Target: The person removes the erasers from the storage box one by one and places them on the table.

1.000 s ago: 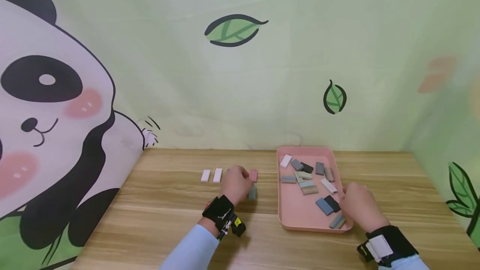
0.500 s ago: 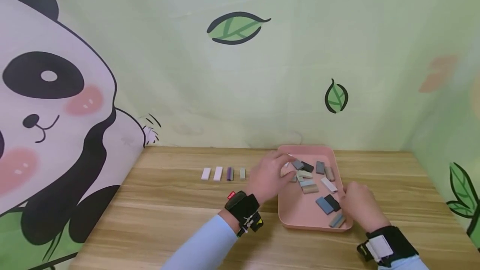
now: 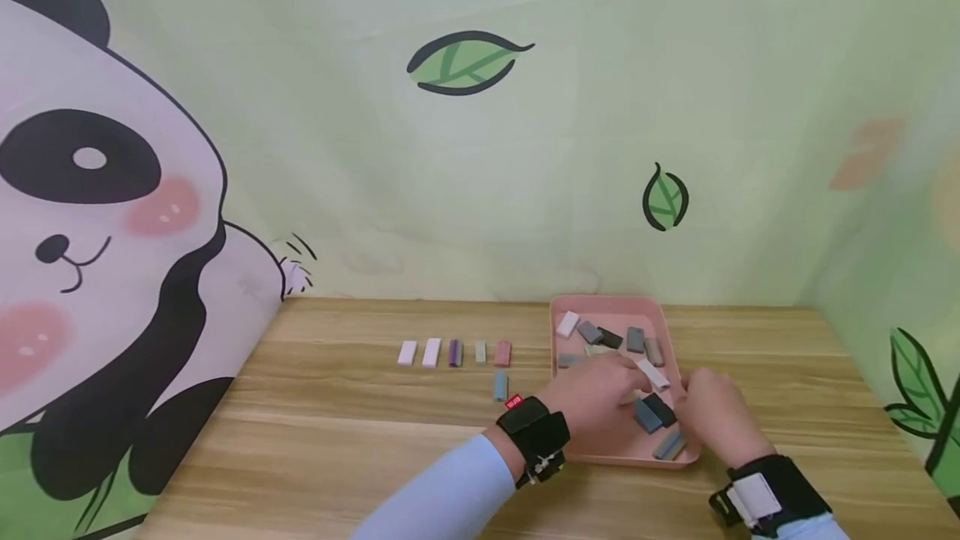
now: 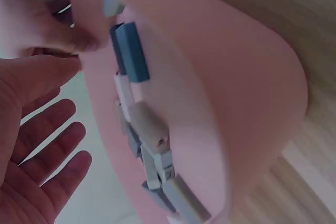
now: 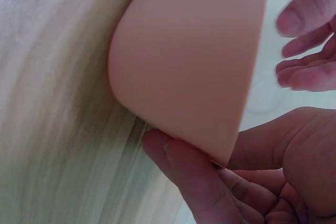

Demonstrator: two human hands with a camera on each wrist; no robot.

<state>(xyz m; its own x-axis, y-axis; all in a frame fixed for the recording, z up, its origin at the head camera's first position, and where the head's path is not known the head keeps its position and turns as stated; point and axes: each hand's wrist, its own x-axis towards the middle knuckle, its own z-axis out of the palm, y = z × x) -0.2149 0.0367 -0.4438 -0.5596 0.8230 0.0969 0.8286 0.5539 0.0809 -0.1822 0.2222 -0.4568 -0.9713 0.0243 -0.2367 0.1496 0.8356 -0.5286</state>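
Note:
In the head view, a pink tray [image 3: 592, 448] holds several small rectangular blocks. My left hand [image 3: 592, 394] is over the middle of the tray, and its fingers hold nothing in the left wrist view. Near it lie a blue block [image 3: 648, 415], a black block [image 3: 660, 409] and a white block [image 3: 652, 373]. My right hand [image 3: 720, 417] grips the right rim of the tray; the right wrist view has the tray wall [image 5: 194, 61] pinched between thumb and fingers. Some blocks are hidden beneath the left hand.
Left of the tray, small blocks form a row on the wooden table [image 3: 315, 423]: two white ones [image 3: 431, 352], a purple-grey one [image 3: 455, 353], a grey-green one [image 3: 480, 352] and a reddish one [image 3: 502, 352]. A blue-grey block [image 3: 500, 387] lies in front. A printed cloth [image 3: 480, 190] hangs behind.
My left hand has left the blocks on the table and moved right, past the tray's left rim, to over its middle. The right hand stays at the tray's right rim.

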